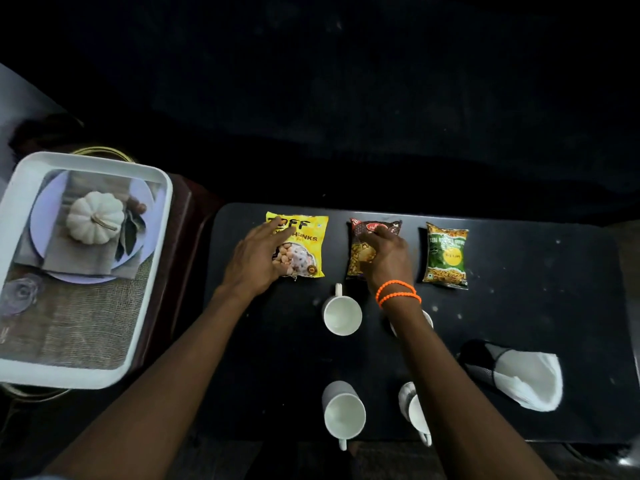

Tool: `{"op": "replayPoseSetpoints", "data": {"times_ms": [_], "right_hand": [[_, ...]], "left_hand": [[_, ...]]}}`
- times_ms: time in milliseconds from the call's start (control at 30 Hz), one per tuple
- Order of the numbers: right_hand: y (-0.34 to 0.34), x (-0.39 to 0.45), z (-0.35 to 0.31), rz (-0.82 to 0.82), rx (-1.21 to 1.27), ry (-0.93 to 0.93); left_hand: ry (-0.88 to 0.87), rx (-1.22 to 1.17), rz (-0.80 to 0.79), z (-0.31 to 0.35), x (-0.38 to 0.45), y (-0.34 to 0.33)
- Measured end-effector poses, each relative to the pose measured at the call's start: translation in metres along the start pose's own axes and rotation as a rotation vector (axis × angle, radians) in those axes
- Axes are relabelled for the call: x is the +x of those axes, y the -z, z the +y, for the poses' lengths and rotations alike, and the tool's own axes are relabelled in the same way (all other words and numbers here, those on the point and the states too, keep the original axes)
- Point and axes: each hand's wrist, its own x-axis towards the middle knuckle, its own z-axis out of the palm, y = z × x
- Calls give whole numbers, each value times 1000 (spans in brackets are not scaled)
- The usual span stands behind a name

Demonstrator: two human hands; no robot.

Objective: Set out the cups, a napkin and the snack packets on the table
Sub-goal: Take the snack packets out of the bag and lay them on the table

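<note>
Centre of frame: left hand [258,261] rests flat, fingers straight, on yellow packet [310,237]. Right hand [389,259], fingers curled, grips brown packet [357,259].

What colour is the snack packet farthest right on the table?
The packet is mostly green with yellow print; head view.

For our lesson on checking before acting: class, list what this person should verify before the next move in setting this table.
1. Row of yellow packet, red packet, green packet: ok.
2. All four cups on the table: ok.
3. White napkin set out: ok.
4. Person's left hand clear of yellow packet: not ok, rests on it.
5. Whether right hand grips red packet or only touches: cannot tell.
</note>
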Motion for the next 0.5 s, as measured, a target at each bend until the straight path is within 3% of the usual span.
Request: {"op": "replayPoseSetpoints", "data": {"times_ms": [367, 500], "right_hand": [[-12, 1, 10, -9, -6, -10], [-9, -3, 11, -32, 14, -11]], "left_hand": [[-7, 43, 17, -2, 8, -8], [1, 157, 1, 1, 6, -5]]}}
